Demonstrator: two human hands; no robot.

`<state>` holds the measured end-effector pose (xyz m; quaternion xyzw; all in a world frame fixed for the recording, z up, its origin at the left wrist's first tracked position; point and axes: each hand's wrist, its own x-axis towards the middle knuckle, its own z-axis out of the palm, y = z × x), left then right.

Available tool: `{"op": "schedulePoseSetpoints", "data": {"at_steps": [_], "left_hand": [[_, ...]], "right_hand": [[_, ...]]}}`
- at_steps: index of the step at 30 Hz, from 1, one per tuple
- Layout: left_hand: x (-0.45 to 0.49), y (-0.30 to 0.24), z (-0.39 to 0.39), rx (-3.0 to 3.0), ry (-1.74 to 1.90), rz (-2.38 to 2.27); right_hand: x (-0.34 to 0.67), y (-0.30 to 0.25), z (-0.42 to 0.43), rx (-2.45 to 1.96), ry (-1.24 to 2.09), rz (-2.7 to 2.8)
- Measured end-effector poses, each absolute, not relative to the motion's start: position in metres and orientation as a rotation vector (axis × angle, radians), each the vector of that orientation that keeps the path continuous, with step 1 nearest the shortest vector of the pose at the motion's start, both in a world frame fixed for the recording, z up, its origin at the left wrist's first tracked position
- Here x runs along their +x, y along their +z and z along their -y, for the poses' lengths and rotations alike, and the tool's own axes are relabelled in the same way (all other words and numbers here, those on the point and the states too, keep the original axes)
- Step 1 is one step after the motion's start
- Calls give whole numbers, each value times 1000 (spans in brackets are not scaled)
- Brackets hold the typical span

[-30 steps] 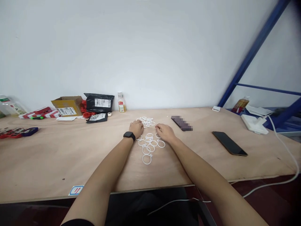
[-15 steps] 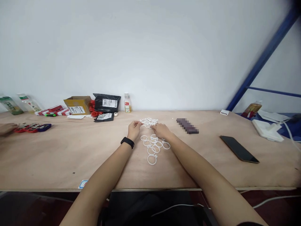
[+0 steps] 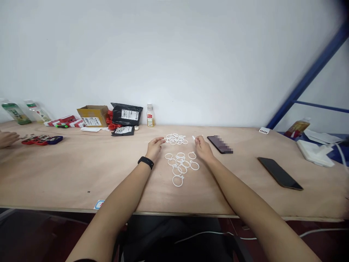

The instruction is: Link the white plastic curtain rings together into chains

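A loose heap of white plastic rings [image 3: 176, 139] lies on the wooden table [image 3: 68, 174], and several more rings [image 3: 180, 165] are laid out flat nearer me. My left hand [image 3: 155, 146], with a black watch on its wrist, rests at the left edge of the heap with fingertips pinched on a ring. My right hand [image 3: 202, 147] is to the right of the heap and pinches a small white piece [image 3: 193, 138] between thumb and forefinger.
Two dark phones [image 3: 219, 144] [image 3: 279, 173] lie to the right. A cardboard box [image 3: 92, 115], black parcels [image 3: 127, 114], a small bottle [image 3: 149, 116] and red packets line the wall. Another person's hand [image 3: 7, 138] reaches red and blue items at far left. White chargers sit at far right.
My right hand has moved from the laid-out rings out to the right of the heap, now pinching a small white piece. My left hand stays at the heap. The view has shifted.
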<state>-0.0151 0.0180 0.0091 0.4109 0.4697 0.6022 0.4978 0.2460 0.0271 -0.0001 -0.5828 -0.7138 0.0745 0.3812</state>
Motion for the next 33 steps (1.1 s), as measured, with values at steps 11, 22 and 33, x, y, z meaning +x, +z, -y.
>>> {"op": "schedulePoseSetpoints", "data": {"at_steps": [11, 22, 33], "left_hand": [[-14, 2, -18, 1183, 1440, -1250], [-14, -2, -16, 1162, 1484, -1195], [-17, -10, -20, 1488, 1407, -1364]], "right_hand": [[249, -16, -40, -1379, 521, 1575], [249, -16, -33, -1423, 378, 1759], [244, 2, -22, -1374, 35, 1656]]}}
